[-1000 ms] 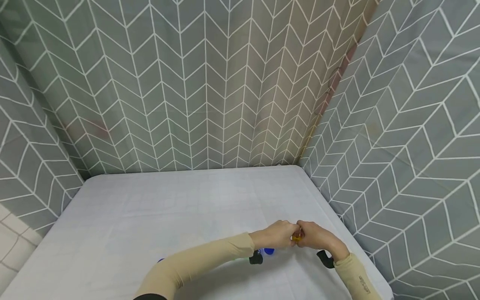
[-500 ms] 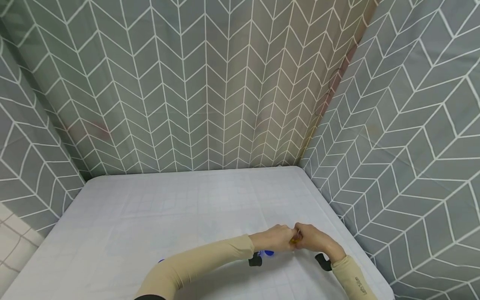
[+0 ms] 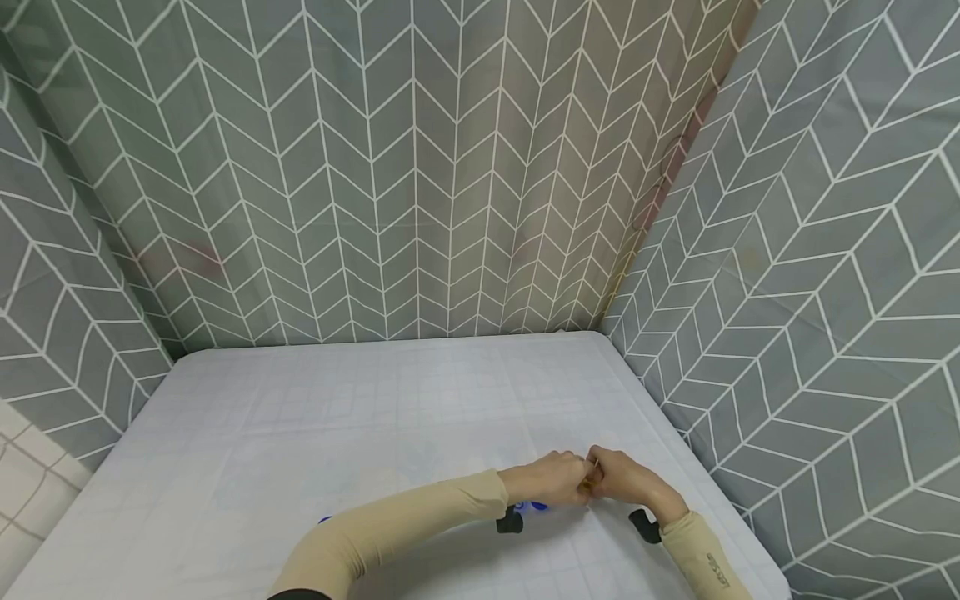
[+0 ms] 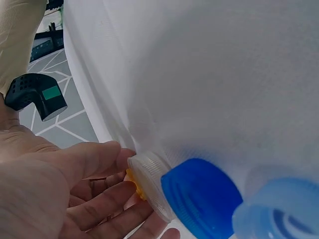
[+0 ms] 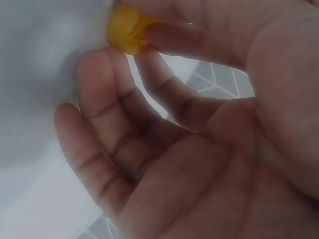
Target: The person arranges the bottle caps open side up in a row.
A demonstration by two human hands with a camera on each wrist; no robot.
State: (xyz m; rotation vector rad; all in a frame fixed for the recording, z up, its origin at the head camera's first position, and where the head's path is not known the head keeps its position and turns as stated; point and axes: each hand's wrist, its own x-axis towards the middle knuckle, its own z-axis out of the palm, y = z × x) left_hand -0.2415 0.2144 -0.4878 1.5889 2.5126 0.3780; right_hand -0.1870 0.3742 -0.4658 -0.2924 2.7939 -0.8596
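At the table's right side, my left hand (image 3: pixel 551 477) and right hand (image 3: pixel 630 479) meet fingertip to fingertip. Between them they pinch a small glossy yellow piece (image 5: pixel 127 30), mostly covered by fingers; its folded surface shows in the right wrist view. The right thumb and index finger close on it while the other fingers stay loosely bent. In the left wrist view, a clear ridged round cap (image 4: pixel 152 184) lies right against the left fingertips; whether it joins the yellow piece I cannot tell. A blue cap (image 4: pixel 197 199) and a pale-blue translucent cap (image 4: pixel 279 209) line up beside it.
A white cloth covers the table (image 3: pixel 337 417), its right edge close by the right forearm. Another blue thing (image 3: pixel 325 519) peeks out behind the left sleeve. Black wrist cameras (image 3: pixel 510 521) hang under both wrists. Patterned grey curtains (image 3: pixel 420 167) enclose the table.
Both hands stay together at nearly the same spot, having shifted only a few pixels. The fingers have turned slightly, and less of the yellow piece shows between them than a second ago.
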